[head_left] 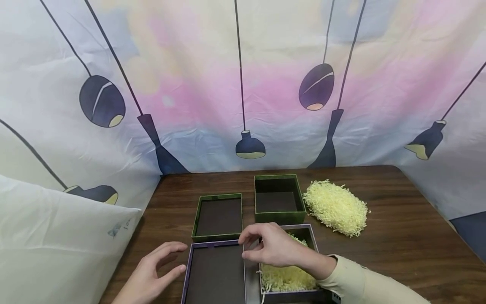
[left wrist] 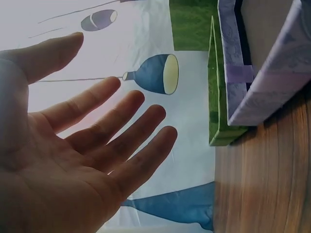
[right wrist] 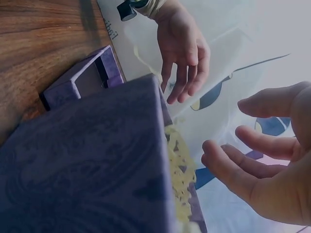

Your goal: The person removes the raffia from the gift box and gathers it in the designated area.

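My left hand (head_left: 153, 272) hovers at the left side of a purple lid (head_left: 216, 276), thumb and fingers spread apart, holding nothing. In the left wrist view that hand (left wrist: 102, 150) shows an empty palm. My right hand (head_left: 271, 245) is over the left part of a purple box (head_left: 313, 238), its fingers loosely bent and nothing between them. Pale yellow shredded paper (head_left: 286, 278) fills the box, partly hidden by the right hand and forearm. In the right wrist view, the box's patterned wall (right wrist: 87, 165) stands below the right hand (right wrist: 269, 160).
Behind the purple lid lies a green lid (head_left: 219, 217), inside up. An open green box (head_left: 281, 218) stands right of it, with a heap of shredded paper (head_left: 336, 207) beside it. A white cushion (head_left: 64, 249) borders the wooden table (head_left: 398, 236); a lamp-patterned curtain (head_left: 197, 93) hangs behind.
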A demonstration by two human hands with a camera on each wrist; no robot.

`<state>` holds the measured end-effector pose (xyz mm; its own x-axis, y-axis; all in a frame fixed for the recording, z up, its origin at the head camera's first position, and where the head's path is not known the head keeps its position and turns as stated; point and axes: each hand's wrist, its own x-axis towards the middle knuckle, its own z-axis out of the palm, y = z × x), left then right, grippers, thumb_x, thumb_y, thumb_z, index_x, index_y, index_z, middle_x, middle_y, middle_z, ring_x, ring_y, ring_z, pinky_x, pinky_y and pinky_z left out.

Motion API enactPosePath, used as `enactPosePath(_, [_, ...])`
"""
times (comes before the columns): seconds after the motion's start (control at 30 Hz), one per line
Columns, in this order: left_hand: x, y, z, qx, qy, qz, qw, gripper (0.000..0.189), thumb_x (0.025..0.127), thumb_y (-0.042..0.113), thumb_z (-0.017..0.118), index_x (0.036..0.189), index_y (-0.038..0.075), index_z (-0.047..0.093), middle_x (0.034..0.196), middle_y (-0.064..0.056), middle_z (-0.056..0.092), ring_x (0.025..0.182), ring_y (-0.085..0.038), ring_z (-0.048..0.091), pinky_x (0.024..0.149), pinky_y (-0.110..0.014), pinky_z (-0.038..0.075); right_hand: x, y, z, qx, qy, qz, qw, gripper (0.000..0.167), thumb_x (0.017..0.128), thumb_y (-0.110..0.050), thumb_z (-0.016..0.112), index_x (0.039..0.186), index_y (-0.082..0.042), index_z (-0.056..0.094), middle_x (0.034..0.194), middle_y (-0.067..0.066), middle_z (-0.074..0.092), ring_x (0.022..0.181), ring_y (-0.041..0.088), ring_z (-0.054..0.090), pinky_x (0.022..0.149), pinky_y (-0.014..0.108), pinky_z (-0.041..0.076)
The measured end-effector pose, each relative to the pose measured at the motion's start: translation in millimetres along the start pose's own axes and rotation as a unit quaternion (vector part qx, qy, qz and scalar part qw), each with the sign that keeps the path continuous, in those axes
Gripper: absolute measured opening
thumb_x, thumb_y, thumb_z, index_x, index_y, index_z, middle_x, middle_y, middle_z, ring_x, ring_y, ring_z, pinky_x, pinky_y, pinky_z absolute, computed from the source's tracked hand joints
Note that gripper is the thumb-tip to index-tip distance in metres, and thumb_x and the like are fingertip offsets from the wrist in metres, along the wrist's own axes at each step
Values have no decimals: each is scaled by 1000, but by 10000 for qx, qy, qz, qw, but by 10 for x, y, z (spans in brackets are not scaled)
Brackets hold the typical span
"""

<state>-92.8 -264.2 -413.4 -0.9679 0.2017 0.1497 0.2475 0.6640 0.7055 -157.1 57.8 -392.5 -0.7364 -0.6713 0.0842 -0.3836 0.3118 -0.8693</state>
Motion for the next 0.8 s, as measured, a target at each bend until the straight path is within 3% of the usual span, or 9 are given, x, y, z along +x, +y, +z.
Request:
enactPosePath(0.23, [69, 36, 60, 302, 82, 643, 9974, 48, 85, 32, 77, 128, 23, 60, 128, 4, 60, 117, -3, 56, 90, -28, 57, -44, 26, -85, -76, 36, -166, 9998, 20, 86, -18, 75, 104, -21, 67, 101, -4, 66, 94, 7, 64, 75, 19, 59])
enactPosePath(0.47, [172, 93, 148, 488, -76, 595, 9970, 60, 83, 44, 76, 136, 33, 52, 139, 10, 53, 128, -15, 51, 96, -31, 53, -92, 56, -188, -549, 207, -385, 9975, 25, 87, -24, 75, 110, -21, 66, 105, -6, 66, 95, 4, 62, 78, 23, 59])
enactPosePath(0.67, [273, 132, 219, 409, -226, 596, 9971, 66, 81, 48, 76, 139, 39, 47, 143, 11, 48, 132, -20, 48, 96, -39, 53, -146, 107, -266, -667, 368, -445, 9961, 28, 87, -27, 75, 112, -20, 65, 109, -6, 66, 100, 14, 64, 83, 26, 59])
enactPosePath(0.8, [328, 159, 259, 474, -277, 819, 9951, 66, 82, 48, 75, 140, 38, 46, 144, 9, 48, 132, -21, 48, 96, -42, 53, -191, 148, -305, -798, 470, -505, 9944, 29, 87, -27, 75, 113, -21, 65, 110, -4, 66, 102, 20, 64, 85, 26, 58])
